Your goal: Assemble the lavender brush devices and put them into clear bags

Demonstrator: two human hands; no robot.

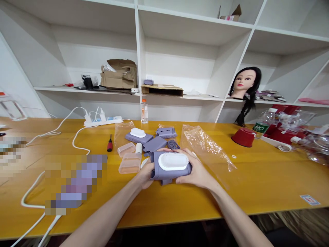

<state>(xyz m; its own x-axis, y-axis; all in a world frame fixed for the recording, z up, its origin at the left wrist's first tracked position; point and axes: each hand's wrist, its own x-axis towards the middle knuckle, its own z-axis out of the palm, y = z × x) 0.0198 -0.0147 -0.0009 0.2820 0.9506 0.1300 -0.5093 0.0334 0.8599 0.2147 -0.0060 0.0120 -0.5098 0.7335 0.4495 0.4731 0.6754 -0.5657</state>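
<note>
Between my two hands is a purple plastic housing (164, 175) with a white ribbed oval piece (173, 161) on its upper face. My left hand (147, 174) is closed around its left end, and its fingers are partly hidden behind it. My right hand (199, 170) grips the right end, thumb at the near edge. A purple tab (167, 182) shows below the housing. Just beyond lie a second purple housing with a white oval top (138, 135), a flat purple shell (155, 144), a purple slotted part (166, 132) and a dark oval part (173, 144).
Left of the parts are translucent pinkish cases (130, 163), a white cylinder (138, 148) and a screwdriver (110, 144). A clear plastic bag (208, 145) lies right. Behind are a power strip (108, 120) and a bottle (144, 112). Red equipment (277, 132) stands far right.
</note>
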